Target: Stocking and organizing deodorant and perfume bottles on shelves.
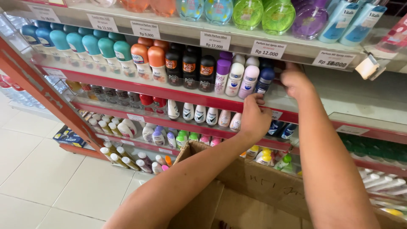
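Head view looks down at red-edged shop shelves (pixel 178 91) crowded with deodorant bottles above a pale tiled floor (pixel 51 178). Left hand (pixel 254 116) pinches the shelf lip; right hand (pixel 296 82) reaches behind a dark blue bottle (pixel 265 80), its grip hidden. An open cardboard box (pixel 250 186) sits just below both arms.

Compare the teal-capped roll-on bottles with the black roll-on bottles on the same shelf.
The teal-capped roll-on bottles have clear bodies under rounded teal caps; the black roll-on bottles are dark all over with orange labels. The teal ones stand far from both hands; the black ones stand nearer the left hand and right hand. Both kinds stand upright in rows on the same red-edged shelf.
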